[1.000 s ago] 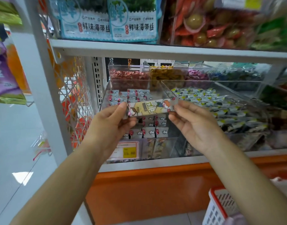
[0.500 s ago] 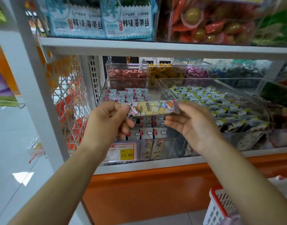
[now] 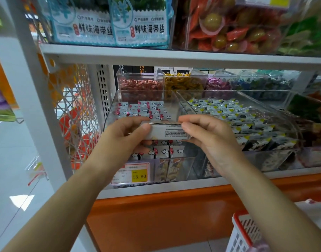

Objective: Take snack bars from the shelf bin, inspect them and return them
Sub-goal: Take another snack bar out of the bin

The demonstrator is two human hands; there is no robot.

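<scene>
The snack bar (image 3: 168,133) was held level in front of the clear shelf bin (image 3: 110,113), with its pale, fine-printed back facing the camera. The left hand (image 3: 119,139) gripped the left end. Its thumb lay across the near face, and its fingers (image 3: 130,121) curled over the top edge and behind the bar. The right hand (image 3: 212,142) gripped the right end, thumb on the near face and fingers (image 3: 198,118) along the crimped top edge. The bar bridged the gap between the two thumbs, just beyond which lay rows of wrapped bars (image 3: 152,110) in the bin. Below the fingers, a yellow price tag (image 3: 139,176) sat on the bin's front. A red-rimmed basket (image 3: 237,222) stood low, under the right forearm.
</scene>
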